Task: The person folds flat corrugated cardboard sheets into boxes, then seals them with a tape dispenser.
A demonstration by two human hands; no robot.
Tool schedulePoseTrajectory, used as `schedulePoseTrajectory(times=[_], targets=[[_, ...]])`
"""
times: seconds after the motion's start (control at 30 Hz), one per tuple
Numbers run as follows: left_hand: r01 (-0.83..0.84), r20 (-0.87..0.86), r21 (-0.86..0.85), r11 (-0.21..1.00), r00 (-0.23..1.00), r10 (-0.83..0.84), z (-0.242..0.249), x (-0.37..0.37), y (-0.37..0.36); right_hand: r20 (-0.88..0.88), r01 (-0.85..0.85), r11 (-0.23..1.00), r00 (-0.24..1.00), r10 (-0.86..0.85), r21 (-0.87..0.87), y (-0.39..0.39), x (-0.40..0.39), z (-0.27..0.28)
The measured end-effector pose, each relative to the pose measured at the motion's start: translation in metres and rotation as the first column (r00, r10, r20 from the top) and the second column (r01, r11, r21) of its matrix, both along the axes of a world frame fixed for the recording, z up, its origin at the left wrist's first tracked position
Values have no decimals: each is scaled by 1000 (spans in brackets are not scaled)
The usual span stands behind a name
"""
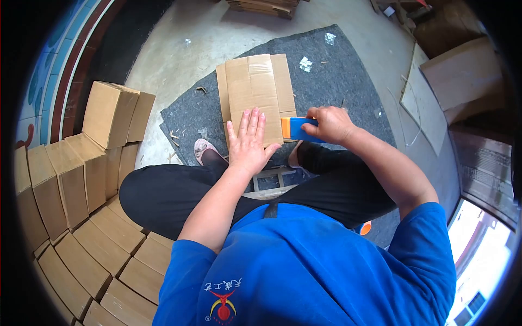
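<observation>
A flattened cardboard box [247,89] lies on a dark grey mat between my feet, with a shiny strip of clear tape [261,66] at its far end. My left hand [250,138] rests palm down on the near part of the cardboard, fingers stretched out. At the box's near right edge, my right hand [333,124] grips a blue and orange hand tool [300,129] that looks like a tape dispenser. Its orange end touches or overlaps the cardboard edge; the exact contact cannot be made out.
Rows of closed cardboard boxes [98,239] are stacked on my left. Scraps of clear plastic [305,64] and cardboard bits lie on the grey mat [348,76]. A stack of flat cardboard [263,6] is at the far end. Large cardboard [462,76] leans at the right.
</observation>
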State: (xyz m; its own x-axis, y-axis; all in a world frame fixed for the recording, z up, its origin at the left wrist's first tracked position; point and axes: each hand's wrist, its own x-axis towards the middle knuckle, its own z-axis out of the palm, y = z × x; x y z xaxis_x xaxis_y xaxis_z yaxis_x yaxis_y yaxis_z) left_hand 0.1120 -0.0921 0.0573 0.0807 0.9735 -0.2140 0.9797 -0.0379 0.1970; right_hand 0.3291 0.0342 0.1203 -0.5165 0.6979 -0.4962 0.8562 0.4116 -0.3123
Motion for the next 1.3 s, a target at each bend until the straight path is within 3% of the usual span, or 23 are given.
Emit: schedulePoseTrajectory(times=[0.07, 0.13, 0.3, 0.33, 0.4, 0.53, 0.6, 0.67, 0.7, 0.77, 0.83, 0.9, 0.93, 1.03, 1.07, 1.13, 1.3], targets=[[-4, 5, 1, 1000, 1000, 4, 1, 0, -2, 24, 3, 993, 1000, -6, 114, -17, -16, 7], [5, 6, 4, 1000, 1000, -5, 1, 2, 1, 43, -122, 958, 992, 115, 259, -39, -26, -20], [-10, 65, 14, 1000, 998, 9, -4, -4, -6, 148, -116, 984, 984, 96, 133, -65, -49, -71], [-13, 96, 29, 1000, 995, 10, -4, -3, -1, 284, -244, 965, 936, 208, 96, -69, -49, -78], [-16, 54, 12, 1000, 998, 15, -3, -1, -1, 379, -419, 907, 848, 371, 50, -75, -47, -99], [-55, 122, 142, 988, 992, 38, -3, 0, 4, 384, -636, 770, 698, 605, -57, -91, -52, -82], [-113, 229, 267, 957, 972, 51, 5, -3, 22, 309, -640, 761, 707, 637, -105, -98, -64, -61], [-148, 320, 202, 968, 944, 78, 3, -16, 64, 211, -570, 813, 786, 581, -119, -108, -77, -62], [-143, 287, 173, 975, 954, 89, 3, -22, 89, 153, -529, 839, 825, 544, -129, -111, -84, -63], [-165, 193, 397, 903, 977, 93, -13, -32, 137, 96, -352, 909, 920, 380, -224, -110, -104, -59], [-215, 110, 356, 909, 976, 187, -22, -46, 170, 75, -212, 926, 966, 246, -311, -105, -113, -62], [-294, 144, 93, 951, 949, 280, -10, -65, 184, 63, -125, 940, 986, 152, -319, -96, -105, -68], [-322, 146, -19, 947, 936, 321, 3, -73, 185, 135, -97, 941, 980, 148, -324, -85, -100, -56], [-551, 259, 127, 825, 821, 509, 2, -106, 176, 258, -79, 955, 953, 156, -285, -41, -71, -21], [-603, 362, 219, 767, 780, 510, -14, -120, 171, 274, -103, 961, 946, 174, -255, -25, -59, -12], [-689, 470, 82, 721, 664, 581, -19, -133, 154, 341, -85, 981, 929, 142, -176, 6, -38, -3], [-835, 697, 78, 545, 437, 569, -67, -99, 100, 479, -140, 990, 868, 134, -24, 51, -8, -27]])
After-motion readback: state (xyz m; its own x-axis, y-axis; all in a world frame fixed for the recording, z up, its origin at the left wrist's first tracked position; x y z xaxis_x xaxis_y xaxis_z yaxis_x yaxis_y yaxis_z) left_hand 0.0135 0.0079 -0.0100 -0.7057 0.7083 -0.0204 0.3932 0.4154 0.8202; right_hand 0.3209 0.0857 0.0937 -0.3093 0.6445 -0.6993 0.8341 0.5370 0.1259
